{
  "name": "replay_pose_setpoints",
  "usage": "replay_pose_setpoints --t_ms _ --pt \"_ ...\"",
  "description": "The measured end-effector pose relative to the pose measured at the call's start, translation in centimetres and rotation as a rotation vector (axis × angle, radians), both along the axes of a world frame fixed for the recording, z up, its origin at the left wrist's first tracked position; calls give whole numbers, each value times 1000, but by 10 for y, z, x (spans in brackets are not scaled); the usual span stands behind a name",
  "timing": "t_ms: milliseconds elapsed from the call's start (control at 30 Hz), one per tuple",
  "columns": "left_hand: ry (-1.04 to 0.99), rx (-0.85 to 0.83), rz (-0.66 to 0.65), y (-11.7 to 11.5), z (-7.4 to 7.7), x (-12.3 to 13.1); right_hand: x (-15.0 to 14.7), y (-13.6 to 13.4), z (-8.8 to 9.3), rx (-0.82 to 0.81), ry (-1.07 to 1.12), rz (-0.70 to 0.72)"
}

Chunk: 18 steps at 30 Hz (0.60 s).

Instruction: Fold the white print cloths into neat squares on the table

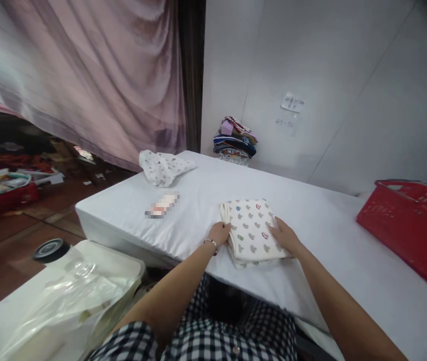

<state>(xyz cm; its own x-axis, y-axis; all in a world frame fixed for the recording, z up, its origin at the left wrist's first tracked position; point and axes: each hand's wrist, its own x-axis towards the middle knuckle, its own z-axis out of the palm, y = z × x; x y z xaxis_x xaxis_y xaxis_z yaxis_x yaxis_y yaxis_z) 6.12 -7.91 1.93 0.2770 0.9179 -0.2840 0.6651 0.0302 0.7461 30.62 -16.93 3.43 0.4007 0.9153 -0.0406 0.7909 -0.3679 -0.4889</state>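
Observation:
A folded white cloth [251,233] printed with grey mushroom shapes and a few coloured ones lies on the white-covered table in front of me. My left hand [220,234], with a bracelet at the wrist, is closed on its layered left edge. At the opposite edge, my right hand [285,236] holds the cloth with the thumb on top; some of its fingers are hidden. Farther back on the left is a crumpled white printed cloth [163,168]. A pixelated flat object [163,205] lies between that cloth and my left hand.
A red plastic basket [409,225] stands at the table's right. Folded fabrics [235,140] are stacked by the wall. On the left, a side surface bears a clear plastic bag [74,296] and a black-lidded container [51,250]. A pink curtain [123,75] hangs behind.

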Motion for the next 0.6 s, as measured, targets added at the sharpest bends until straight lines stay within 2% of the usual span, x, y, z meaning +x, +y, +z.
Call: replay_pose_setpoints --t_ms 100,233,400,600 --pt "32 29 -9 1 -2 2 7 -23 -4 15 178 -143" --pt "68 83 -26 3 0 3 4 -39 -5 14 272 -246" --pt "101 150 -42 4 7 3 -3 -53 -4 27 310 -282" --pt "74 73 -73 15 6 5 -8 -65 5 -28 713 -259"
